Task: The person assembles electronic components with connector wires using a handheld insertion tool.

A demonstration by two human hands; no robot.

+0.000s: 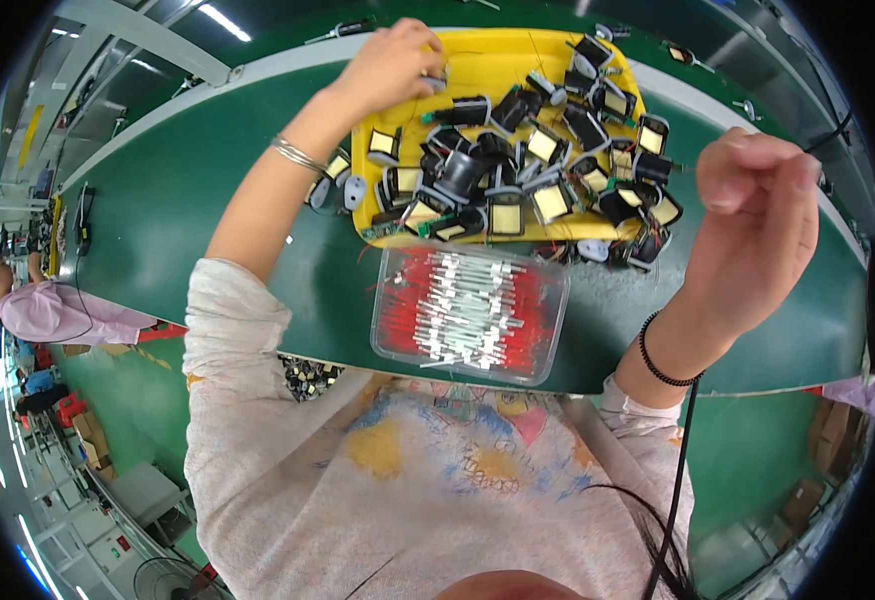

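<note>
My left hand reaches over the far left corner of a yellow tray. Its fingers close on a small grey-edged part, mostly hidden by them. Heaped in the tray are several black parts with grey rims, cream square pads and thin wires, such as this black part. My right hand is raised to the right of the tray, palm showing. Its fingers bend loosely, apart from the thumb, with nothing visible between them. In front of the tray, a clear plastic box holds many thin white-and-red pieces.
Loose parts lie on the green table beside the tray's left edge, and more spill past its near right corner. A dark cable hangs by my right wrist. Another person in pink is at the far left.
</note>
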